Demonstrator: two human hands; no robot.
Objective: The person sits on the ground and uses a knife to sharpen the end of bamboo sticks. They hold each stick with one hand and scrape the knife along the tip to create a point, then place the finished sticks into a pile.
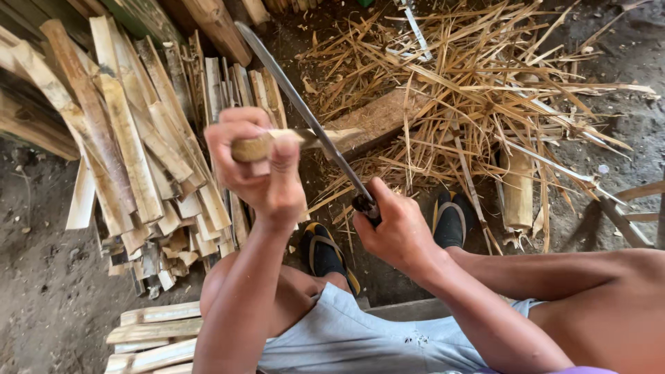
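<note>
head view: my left hand (pixel 260 173) is clenched around a short split piece of bamboo (pixel 277 144), holding it up level with its far end pointing toward my right. my right hand (pixel 396 225) is wrapped tight on the dark handle of a long machete (pixel 301 111), and the blade runs up and away from that hand, crossing the bamboo piece just past my left fingertips. the edge seems to sit on or in the strip near its free end, though i can't tell how deep it bites.

beyond both hands lies a wooden chopping block (pixel 377 118), partly buried in a heap of bamboo shavings (pixel 485 104) that spreads out past my right hand. off past my left hand is a stack of split bamboo slats (pixel 138 159), with a few more slats (pixel 156 332) close by my left elbow. below the hands i see my black sandals (pixel 450 221) on the dirt floor (pixel 41 277).

as i judge it, doing this cut well means keeping my left fingers behind the blade line, thumb tucked, pushing the edge away from my body, and taking thin passes along the grain rather than forcing one deep bite. my knees sit close under the blade, so a slip is the risk.
</note>
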